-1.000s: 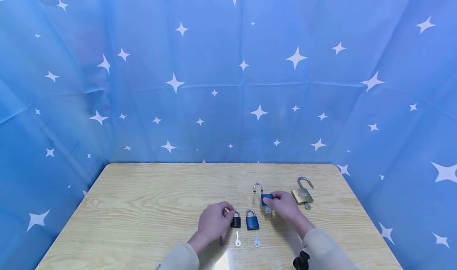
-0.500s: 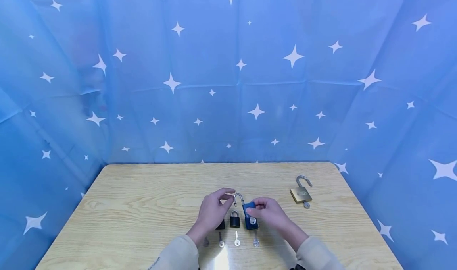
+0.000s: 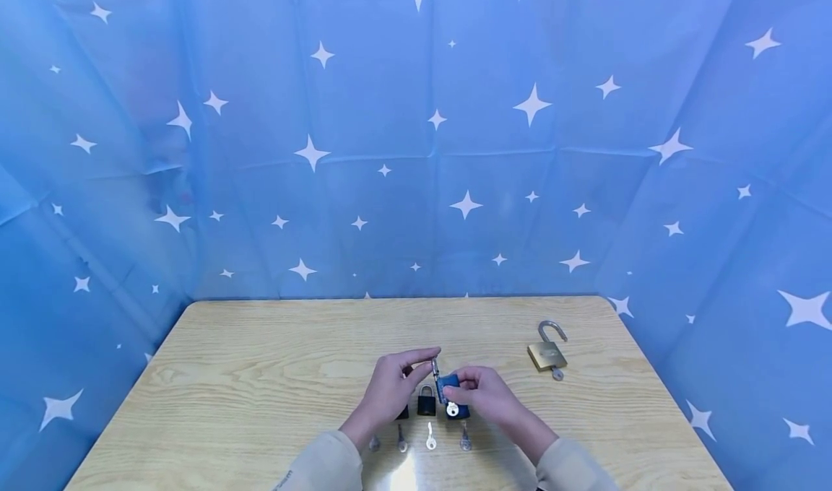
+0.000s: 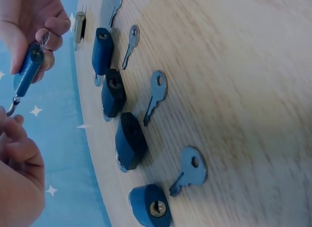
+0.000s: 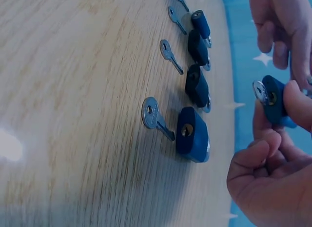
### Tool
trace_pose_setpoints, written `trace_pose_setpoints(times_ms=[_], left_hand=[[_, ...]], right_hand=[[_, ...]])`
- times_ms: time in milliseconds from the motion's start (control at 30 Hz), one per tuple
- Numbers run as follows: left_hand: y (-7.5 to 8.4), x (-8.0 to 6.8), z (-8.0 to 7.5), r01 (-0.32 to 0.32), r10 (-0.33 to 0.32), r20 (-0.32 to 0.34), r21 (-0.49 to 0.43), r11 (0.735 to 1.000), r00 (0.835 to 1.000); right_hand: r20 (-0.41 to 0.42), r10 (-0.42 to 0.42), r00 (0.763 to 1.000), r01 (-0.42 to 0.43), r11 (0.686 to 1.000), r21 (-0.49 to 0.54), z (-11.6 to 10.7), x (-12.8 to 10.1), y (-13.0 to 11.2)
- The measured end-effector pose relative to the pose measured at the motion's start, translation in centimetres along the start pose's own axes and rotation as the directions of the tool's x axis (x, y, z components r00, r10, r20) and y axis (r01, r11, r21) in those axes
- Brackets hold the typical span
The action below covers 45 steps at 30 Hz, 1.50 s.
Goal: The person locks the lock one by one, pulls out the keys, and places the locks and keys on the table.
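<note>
A blue padlock [image 3: 447, 387] is raised off the table, its shackle out and turned edge-on to the head camera. My right hand [image 3: 487, 398] grips its body between thumb and fingers. The padlock's own key [image 5: 261, 92] sticks out of the keyhole. At the other end, my left hand [image 3: 388, 390] pinches the shackle [image 4: 13, 106] between thumb and fingers. Below the hands, a row of padlocks stands on the table, among them a blue padlock [image 5: 192, 135] and a black padlock [image 3: 426, 402]. A loose key [image 3: 431, 437] lies in front of the black one.
At the right of the wooden table [image 3: 279, 375] lies an open brass padlock [image 3: 547, 356] with a key in it. Another blue padlock [image 4: 148, 205] stands at the row's left end, a key [image 4: 190, 168] before it. A starry blue curtain [image 3: 390, 115] hangs behind.
The right hand has brought the blue padlock left and nearer, over the row. The left hand has moved up to its shackle and taken hold. The shackle has turned edge-on.
</note>
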State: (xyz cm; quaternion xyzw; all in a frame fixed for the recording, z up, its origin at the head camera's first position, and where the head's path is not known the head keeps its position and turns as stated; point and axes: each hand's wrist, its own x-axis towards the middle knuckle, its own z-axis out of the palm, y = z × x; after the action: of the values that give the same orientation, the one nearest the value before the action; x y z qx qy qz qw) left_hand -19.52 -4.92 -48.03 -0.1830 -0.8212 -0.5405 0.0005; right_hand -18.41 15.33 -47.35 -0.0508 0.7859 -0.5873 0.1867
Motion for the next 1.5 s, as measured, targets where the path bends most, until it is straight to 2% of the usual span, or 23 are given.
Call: trace_pose_setpoints(times_ms=[67,267,400,500,667,933,1333,1500], left_hand=[[0.1,0.1,0.0,-0.008,0.008,0.004,0.011,1.000,1.000],[0.4,0.2,0.0,0.028,-0.028,-0.004,0.047,0.998,1.000],[0.4,0.2,0.1,0.028,-0.027,-0.020,0.098,0.995,0.999],[0.5,0.1,0.2,0.041,-0.036,-0.034,0.142,0.989,0.999],[0.9,0.1,0.5,0.064,-0.058,-0.039,0.193,0.979,0.998],[1.1,0.4,0.6,0.043,-0.025,-0.059,0.325,0.945,0.998],[1.1,0.4,0.0,-0.022,0.020,0.008,0.381,0.924,1.000],[1.5,0.5,-0.2,-0.052,0.044,0.030,0.379,0.924,0.999]], right_hand=[[0.009,-0.014,1.000,0.014,1.000,-0.001,0.2,0.0,0.1],[0.038,-0.035,0.999,0.036,0.999,-0.019,0.7,-0.1,0.3],[0.041,-0.036,0.999,0.038,0.997,-0.067,1.1,-0.3,0.2],[0.021,-0.016,1.000,0.018,0.994,-0.107,1.5,-0.5,0.0],[-0.063,-0.020,0.998,0.010,0.990,-0.144,1.9,-0.7,-0.2],[-0.116,-0.035,0.993,0.019,0.991,-0.135,2.6,-0.8,-0.2],[-0.156,-0.024,0.987,0.000,0.989,-0.146,3.3,-1.4,-0.3],[-0.174,-0.010,0.985,-0.014,0.990,-0.138,3.3,-1.4,-0.6]])
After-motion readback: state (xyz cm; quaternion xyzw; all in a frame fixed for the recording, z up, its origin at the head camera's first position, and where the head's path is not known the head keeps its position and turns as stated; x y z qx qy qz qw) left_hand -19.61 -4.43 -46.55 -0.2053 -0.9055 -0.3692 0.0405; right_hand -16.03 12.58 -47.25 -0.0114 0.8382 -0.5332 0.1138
